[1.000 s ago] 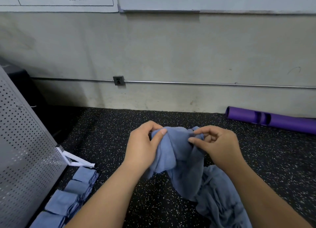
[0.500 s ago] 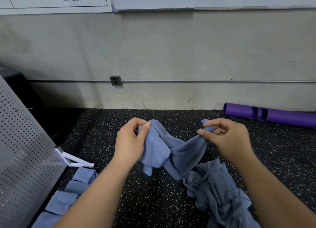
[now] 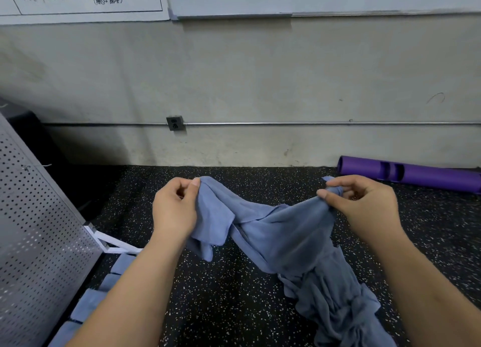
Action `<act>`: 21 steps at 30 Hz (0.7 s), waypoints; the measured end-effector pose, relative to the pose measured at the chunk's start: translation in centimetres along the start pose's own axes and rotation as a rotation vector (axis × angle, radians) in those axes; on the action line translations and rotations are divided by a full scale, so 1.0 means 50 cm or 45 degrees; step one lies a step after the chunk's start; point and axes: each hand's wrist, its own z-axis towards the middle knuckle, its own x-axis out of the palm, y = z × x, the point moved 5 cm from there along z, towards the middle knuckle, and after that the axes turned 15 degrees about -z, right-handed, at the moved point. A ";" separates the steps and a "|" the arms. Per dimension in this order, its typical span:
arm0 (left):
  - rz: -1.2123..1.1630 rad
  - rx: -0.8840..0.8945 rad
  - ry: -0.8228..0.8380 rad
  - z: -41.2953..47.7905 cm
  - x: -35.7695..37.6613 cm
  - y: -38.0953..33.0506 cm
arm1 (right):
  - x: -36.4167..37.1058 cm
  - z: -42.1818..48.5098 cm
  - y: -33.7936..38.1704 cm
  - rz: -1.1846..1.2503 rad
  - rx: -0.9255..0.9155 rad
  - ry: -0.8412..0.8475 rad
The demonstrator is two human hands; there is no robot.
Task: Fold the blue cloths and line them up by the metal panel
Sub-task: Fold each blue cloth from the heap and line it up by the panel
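Our left hand [image 3: 174, 208] pinches one corner of a blue cloth [image 3: 281, 232] and our right hand [image 3: 364, 206] pinches another, so it sags between them above the floor [image 3: 234, 307]. We are opening it out; next we must pull it taut, then fold. Its lower edge may be caught in the crumpled pile [image 3: 338, 302]. Folded cloths [image 3: 87, 303] lie in a row beside the metal panel [image 3: 39, 229].

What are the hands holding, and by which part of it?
Both hold a blue cloth stretched between them: the left hand pinches an upper edge, the right hand pinches a bunched corner.
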 end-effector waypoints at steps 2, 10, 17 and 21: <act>0.056 -0.028 -0.029 0.006 -0.013 0.005 | -0.011 0.003 -0.005 -0.040 0.009 -0.037; 0.446 0.072 0.145 -0.009 -0.001 0.001 | 0.002 0.009 -0.018 0.039 0.000 0.027; 0.646 0.071 0.320 -0.026 0.035 0.003 | 0.029 0.006 -0.015 0.023 -0.090 0.144; 0.141 -0.225 0.542 -0.033 0.060 0.005 | 0.034 0.002 -0.007 0.018 -0.098 0.112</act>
